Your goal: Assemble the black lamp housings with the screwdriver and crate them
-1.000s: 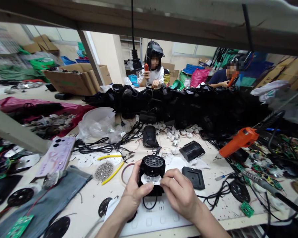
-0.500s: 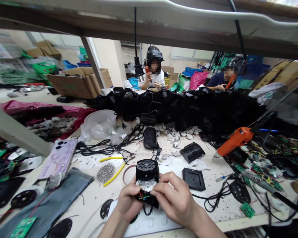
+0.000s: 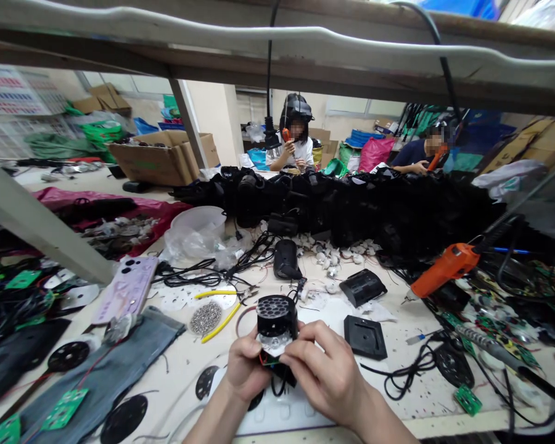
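A small black housing with a honeycomb grille (image 3: pixel 277 307) is held upright near the table's front. My left hand (image 3: pixel 246 373) closes round its left side, thumb on the edge. From the right, my right hand (image 3: pixel 328 373) has its fingers pinched at a clear and white disc-like part (image 3: pixel 275 343) in the open lower face of the housing. Red wires and a bit of green board show under that part, and a black cable loops below. My right fingertips partly hide the contact. Under the hands lies a white tray-like sheet (image 3: pixel 300 416).
Yellow-handled pliers (image 3: pixel 222 322) lie beside a heap of screws (image 3: pixel 206 317). An orange electric screwdriver (image 3: pixel 444 271) hangs at the right. Black covers (image 3: pixel 364 337), cables and green boards (image 3: pixel 467 399) are scattered about. Two people sit beyond a black pile (image 3: pixel 351 203).
The view has turned slightly left, so the scene sits further right in the picture. Both hands stay on the housing with nearly the same grip.
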The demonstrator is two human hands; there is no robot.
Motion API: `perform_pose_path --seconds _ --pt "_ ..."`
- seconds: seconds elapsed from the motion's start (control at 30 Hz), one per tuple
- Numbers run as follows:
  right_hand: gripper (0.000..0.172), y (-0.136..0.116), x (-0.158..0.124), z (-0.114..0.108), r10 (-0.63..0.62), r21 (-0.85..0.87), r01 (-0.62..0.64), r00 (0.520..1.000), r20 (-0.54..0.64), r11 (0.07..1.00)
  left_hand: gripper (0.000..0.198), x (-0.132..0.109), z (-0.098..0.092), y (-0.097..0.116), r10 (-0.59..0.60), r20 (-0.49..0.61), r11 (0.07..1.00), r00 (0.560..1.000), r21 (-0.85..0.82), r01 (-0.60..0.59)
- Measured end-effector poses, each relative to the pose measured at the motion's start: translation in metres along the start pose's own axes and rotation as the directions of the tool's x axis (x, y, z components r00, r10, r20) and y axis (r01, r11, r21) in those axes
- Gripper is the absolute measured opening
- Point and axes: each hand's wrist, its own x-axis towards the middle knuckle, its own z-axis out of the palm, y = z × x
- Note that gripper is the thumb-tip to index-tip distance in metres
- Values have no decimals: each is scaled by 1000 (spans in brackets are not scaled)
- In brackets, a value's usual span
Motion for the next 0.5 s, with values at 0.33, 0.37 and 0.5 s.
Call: perform_pose_path --seconds 0.33,0.37,0.5 --pt "16 17 -11 2 94 -43 -94 996 -8 995 83 4 5 -6 216 -362 964 907 224 -141" --pt "17 18 -12 2 102 -45 -101 995 1 994 85 4 6 -7 237 -380 955 894 259 -143" --pt "21 21 -17 0 115 -60 -113 993 21 992 79 2 15 -8 277 -380 923 883 361 -135"
